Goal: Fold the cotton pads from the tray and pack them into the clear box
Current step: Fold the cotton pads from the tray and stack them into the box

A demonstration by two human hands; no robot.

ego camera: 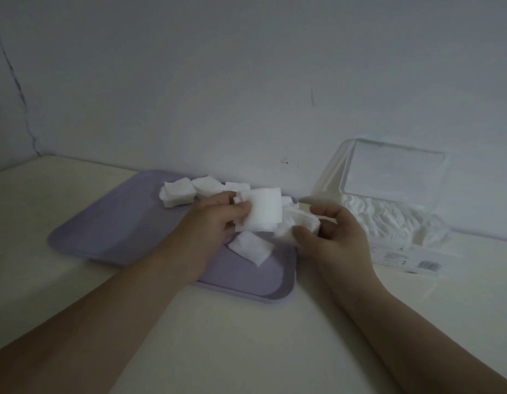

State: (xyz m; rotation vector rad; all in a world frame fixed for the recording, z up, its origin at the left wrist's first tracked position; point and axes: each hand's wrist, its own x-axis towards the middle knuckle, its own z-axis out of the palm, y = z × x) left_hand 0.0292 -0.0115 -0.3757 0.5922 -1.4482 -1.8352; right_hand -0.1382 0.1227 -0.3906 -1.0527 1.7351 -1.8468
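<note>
A flat cotton pad point(263, 211) is being pinched by its left edge between the thumb and curled fingers of the left hand point(215, 220), above the right part of the lilac tray point(110, 223). Just beside it, the right hand point(337, 237) is gripping a crumpled pad point(300, 223) in curled fingers. On the tray, loose pads point(186, 191) are lying at the far side. The clear box point(403, 223), its lid point(394, 172) raised, is standing to the right and already holding pads. Matching the pad's edges squarely before creasing should give a fold flat enough to pack.
</note>
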